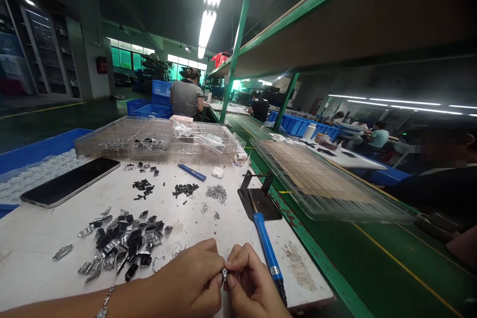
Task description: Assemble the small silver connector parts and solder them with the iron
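Note:
At the table's front edge, my left hand [197, 276] and my right hand [249, 278] meet with fingertips pinched together. Between them is a small black-and-silver part [224, 274], mostly covered by the fingers; its exact kind does not show. Left of my hands spreads a heap of shiny black and silver pieces [124, 241]. Just right of my right hand lies a blue soldering iron [266, 243], its tip resting on a black metal stand [261, 198]. Farther back are small piles of black parts [185, 189] and tiny metal bits [216, 194].
A clear compartment tray [112, 151] with plastic bags stands at the back. A phone [70, 182], a blue pen-like tool [192, 172] and a white earbud case [217, 172] lie on the white table [33, 253]. A blue bin [74, 136] stands left; people sit at benches beyond.

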`<state>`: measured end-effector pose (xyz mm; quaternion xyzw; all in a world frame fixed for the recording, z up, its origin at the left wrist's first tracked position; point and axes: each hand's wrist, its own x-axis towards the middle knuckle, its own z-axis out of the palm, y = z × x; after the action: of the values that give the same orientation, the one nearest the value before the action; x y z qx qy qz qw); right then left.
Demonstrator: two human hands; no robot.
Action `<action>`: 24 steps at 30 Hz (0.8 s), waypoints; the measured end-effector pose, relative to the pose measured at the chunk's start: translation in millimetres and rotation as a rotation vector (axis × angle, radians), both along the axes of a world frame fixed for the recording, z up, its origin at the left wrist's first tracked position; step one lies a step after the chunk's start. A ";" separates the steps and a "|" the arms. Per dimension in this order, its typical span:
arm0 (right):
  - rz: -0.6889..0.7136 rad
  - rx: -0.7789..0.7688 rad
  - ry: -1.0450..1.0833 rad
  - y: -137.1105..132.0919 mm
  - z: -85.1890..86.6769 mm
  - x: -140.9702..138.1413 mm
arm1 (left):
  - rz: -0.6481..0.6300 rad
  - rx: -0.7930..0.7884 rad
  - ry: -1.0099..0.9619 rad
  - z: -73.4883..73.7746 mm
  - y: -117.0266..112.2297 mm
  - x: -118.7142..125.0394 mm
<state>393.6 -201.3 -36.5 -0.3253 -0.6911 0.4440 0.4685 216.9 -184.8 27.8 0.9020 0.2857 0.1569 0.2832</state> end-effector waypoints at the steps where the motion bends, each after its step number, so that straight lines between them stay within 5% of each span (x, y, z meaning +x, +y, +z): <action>1: -0.003 -0.002 0.000 0.2 -0.1 -0.3 | -0.008 0.006 -0.008 0.3 0.4 0.4; 15: -0.008 -0.216 0.113 -2.7 14.4 -5.7 | 0.016 -0.013 -0.151 -7.1 2.5 -1.9; 24: -0.005 -0.129 0.109 -3.1 10.8 -6.4 | 0.025 0.021 -0.146 -12.9 2.0 0.3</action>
<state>387.2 -204.3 -25.7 -0.3318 -0.6338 0.5035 0.4844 217.2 -182.8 15.0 0.8874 0.2740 0.2287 0.2918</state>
